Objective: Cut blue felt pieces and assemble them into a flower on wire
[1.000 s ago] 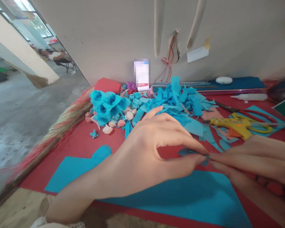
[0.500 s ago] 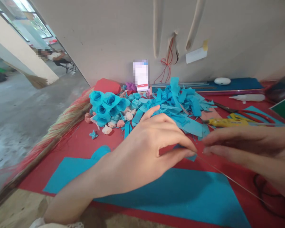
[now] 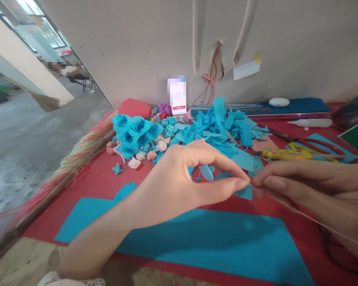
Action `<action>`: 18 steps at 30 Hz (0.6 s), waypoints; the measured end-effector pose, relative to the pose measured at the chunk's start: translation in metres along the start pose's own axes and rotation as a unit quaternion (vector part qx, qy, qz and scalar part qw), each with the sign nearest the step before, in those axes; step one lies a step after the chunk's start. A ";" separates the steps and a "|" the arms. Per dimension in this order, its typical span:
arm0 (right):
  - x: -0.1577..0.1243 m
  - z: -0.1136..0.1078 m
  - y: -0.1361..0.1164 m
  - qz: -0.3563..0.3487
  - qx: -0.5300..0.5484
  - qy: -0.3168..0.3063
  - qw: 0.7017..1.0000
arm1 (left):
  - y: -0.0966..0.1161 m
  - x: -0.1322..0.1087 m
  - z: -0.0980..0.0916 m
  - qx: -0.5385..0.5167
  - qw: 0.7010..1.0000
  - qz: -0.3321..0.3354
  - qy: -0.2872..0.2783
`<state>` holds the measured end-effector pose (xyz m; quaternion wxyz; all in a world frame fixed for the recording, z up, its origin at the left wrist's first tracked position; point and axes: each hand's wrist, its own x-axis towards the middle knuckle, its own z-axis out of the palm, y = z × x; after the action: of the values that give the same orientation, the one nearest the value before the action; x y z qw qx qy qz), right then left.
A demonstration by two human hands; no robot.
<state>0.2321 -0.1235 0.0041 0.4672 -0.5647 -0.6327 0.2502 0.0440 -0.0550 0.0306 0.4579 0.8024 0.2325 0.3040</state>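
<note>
Above the red table (image 3: 88, 183), my left hand (image 3: 180, 180) pinches a scrap of blue paper (image 3: 246, 192) between thumb and forefinger. Just beside it, my right hand (image 3: 322, 190) has its fingertips close; whether they meet on the thin strand (image 3: 298, 209), I can't tell. Best pinch lightly, so the paper isn't crushed.

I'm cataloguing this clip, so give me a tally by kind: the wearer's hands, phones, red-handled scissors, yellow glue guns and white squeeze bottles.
Hands: 2, left hand and right hand
Phone: 1
Red-handled scissors: 1
Yellow glue gun: 1
White squeeze bottle: 1
Total: 6
</note>
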 end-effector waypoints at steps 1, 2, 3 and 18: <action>0.001 0.002 -0.001 -0.018 0.010 -0.030 0.999 | 0.000 0.000 0.000 -0.009 1.000 -0.013 -0.001; 0.003 0.004 -0.003 -0.028 0.028 -0.053 0.998 | -0.001 0.000 0.000 -0.017 0.999 -0.028 0.000; 0.004 0.006 -0.004 -0.025 0.048 -0.063 0.997 | -0.002 0.001 0.000 -0.026 0.999 -0.044 0.003; -0.008 0.016 -0.006 -0.085 -0.172 0.138 0.972 | -0.017 0.008 0.012 -0.333 0.933 -0.134 -0.009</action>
<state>0.2144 -0.1295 -0.0003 0.4657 -0.6098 -0.6411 0.0167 0.0565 -0.0481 0.0130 0.7373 0.5683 0.2192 0.2921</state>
